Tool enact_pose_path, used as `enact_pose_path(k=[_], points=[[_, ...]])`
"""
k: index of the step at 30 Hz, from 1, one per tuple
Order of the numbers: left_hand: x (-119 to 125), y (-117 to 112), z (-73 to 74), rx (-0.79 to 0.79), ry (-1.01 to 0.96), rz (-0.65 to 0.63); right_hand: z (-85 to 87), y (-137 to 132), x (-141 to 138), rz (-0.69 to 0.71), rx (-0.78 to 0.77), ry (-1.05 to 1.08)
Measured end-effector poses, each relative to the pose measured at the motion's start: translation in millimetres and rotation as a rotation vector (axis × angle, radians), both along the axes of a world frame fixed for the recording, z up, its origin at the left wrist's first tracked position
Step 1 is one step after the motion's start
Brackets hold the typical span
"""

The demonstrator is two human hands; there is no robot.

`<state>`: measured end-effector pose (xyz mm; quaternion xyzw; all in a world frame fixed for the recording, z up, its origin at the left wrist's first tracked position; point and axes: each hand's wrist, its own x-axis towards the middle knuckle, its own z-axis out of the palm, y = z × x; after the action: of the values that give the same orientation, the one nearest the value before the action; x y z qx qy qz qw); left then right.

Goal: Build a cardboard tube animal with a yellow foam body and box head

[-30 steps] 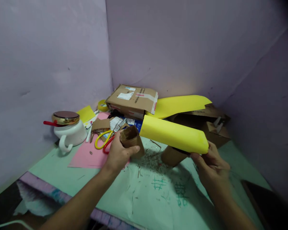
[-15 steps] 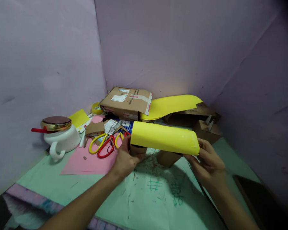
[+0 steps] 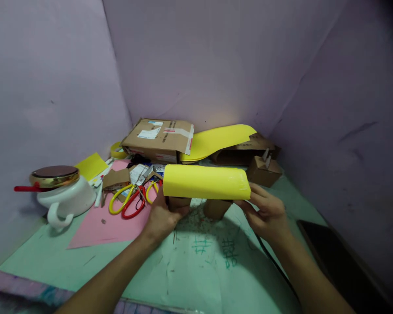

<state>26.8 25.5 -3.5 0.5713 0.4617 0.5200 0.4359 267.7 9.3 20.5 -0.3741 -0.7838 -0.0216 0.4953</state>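
Observation:
A long piece covered in yellow paper [image 3: 206, 182] spans the space between my hands, with two brown cardboard supports below it. My left hand [image 3: 162, 216] has its fingers wrapped round the left cardboard support [image 3: 178, 203], beneath the yellow piece's left end. The other cardboard support [image 3: 217, 209] stands a little in from the right end. My right hand [image 3: 265, 209] grips the yellow piece at its right end, fingers behind and thumb side below. Close to my left hand, red-handled scissors [image 3: 133, 209] and yellow-handled scissors [image 3: 120, 198] lie on pink paper [image 3: 108, 229].
At the back sit a cardboard box [image 3: 157, 135], yellow sheets [image 3: 219, 140] and a small cardboard piece with upright prongs [image 3: 265, 170]. On the left is a white cup [image 3: 68, 200] under a gold-rimmed round lid [image 3: 54, 175]. A dark flat object [image 3: 330, 253] lies at the right.
The view has shifted, so the background sits further left. The yellow-topped piece looks more level, and both hands keep their hold on it.

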Motion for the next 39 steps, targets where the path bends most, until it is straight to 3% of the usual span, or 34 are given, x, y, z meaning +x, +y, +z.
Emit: enact_pose_path(k=[3,7,20,27,39], points=[[-12,-2,5.8,0.079,-0.025,-0.038,-0.9,1,1,0.018,-0.027,0.016],[-21,-3,16.9,0.223,-0.083,0.008,-0.1,1,0,0.037,-0.066,0.059],[-10,1,33.6,0.276,0.349,0.264,-3.5,9,-1,0.045,-0.136,0.165],[-10,8,24.0,0.269,0.409,0.370,-10.7,14,-1,0.077,-0.144,0.252],[-12,7,17.2,0.296,0.423,0.345,-18.5,14,-9,0.091,-0.184,0.378]])
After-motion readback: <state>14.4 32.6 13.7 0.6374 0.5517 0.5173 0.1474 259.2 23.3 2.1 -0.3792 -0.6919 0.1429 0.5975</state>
